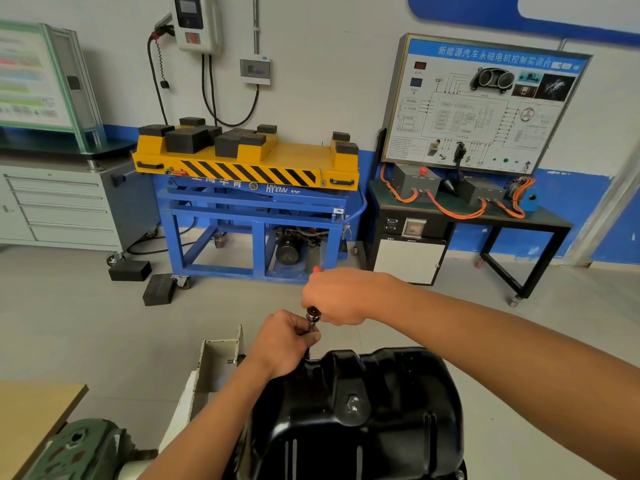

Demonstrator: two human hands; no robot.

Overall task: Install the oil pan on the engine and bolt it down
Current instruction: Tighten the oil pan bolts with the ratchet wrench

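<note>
Background: blue lift cart (249, 202), yellow top, at 12 o'clock.
Oil pan (363, 420): black, at 6 o'clock.
Right hand (336, 296): wrapped round driver (313, 314) handle.
Left hand (284, 341): pinches driver shaft at pan's far rim.

- Oil pan (363, 410): glossy black.
- Driver (313, 312): red at the top end, dark with silver at the collar.
- Lift table (242, 157): yellow top, a band of black-and-yellow diagonal stripes along its front, blue frame.
- Rubber blocks (187, 138): black.
- Cables (453, 211): orange.
- Cabinet (62, 209): pale grey.
- Wall (329, 64): white, with a blue band low down.
- Casing (86, 452): dull green.
</note>
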